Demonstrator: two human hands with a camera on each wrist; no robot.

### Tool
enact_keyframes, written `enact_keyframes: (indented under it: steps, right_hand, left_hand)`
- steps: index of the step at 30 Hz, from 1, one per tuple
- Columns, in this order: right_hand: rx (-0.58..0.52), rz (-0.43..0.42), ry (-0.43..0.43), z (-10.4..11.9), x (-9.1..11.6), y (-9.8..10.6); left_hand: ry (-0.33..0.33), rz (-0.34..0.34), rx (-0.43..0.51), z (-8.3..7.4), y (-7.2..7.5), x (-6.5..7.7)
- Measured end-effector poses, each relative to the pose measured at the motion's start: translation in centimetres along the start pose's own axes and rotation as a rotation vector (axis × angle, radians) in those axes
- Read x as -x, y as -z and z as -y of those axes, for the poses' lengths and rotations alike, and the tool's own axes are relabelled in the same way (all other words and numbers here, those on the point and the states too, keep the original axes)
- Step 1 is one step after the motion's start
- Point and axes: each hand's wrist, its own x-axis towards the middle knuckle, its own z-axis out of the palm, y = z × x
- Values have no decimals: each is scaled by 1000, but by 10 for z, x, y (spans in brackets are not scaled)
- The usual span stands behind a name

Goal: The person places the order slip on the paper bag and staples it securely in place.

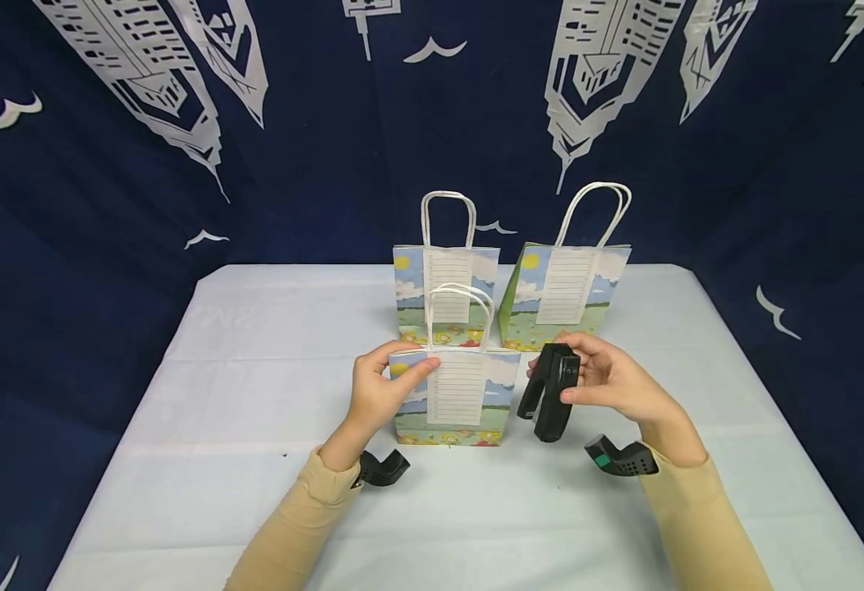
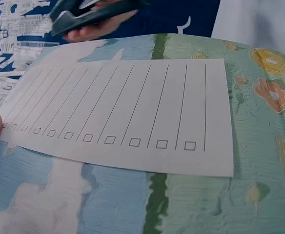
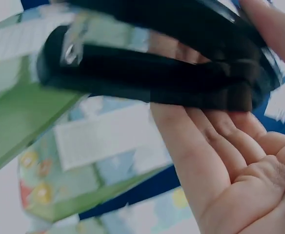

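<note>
My left hand [image 1: 380, 392] pinches the top left edge of the nearest paper gift bag [image 1: 502, 402], thumb on its front. A white lined checklist sheet [image 2: 132, 112] lies on that bag's painted front, and the thumb touches the sheet's upper corner. To the right of the bag, my right hand [image 1: 613, 379] grips a black stapler [image 1: 556, 398] with its nose pointing down. The stapler's two arms stand apart in the right wrist view, with the metal staple end [image 3: 71, 52] showing. A small gap lies between stapler and bag.
Two more gift bags stand behind: one at the back left [image 1: 410, 287] and one at the back right [image 1: 524, 324], each with a lined sheet on its front and white rope handles. They stand on a white-covered table [image 1: 269, 410], before a dark blue patterned curtain [image 1: 314, 164].
</note>
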Motion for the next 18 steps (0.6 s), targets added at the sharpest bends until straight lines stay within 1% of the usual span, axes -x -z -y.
enact_keyframes:
  steps: [4,9,12,16,18]
  right_hand:
    - [9,49,68,13,-12,-7]
    - [18,67,131,27,-27,-17]
    - [61,30,175,35,-36,-25]
    - [163,-38,232,41,-48,-35]
    - [192,-47,258,42,-54,-39]
  left_hand:
    - [11,-2,4,0,0,0]
    - [10,0,-9,0,0,0]
    - [2,-1,-15,-1,0,0]
    - [-9,-5,-19,0,0,0]
    - [-16,-4,-21,0,0,0]
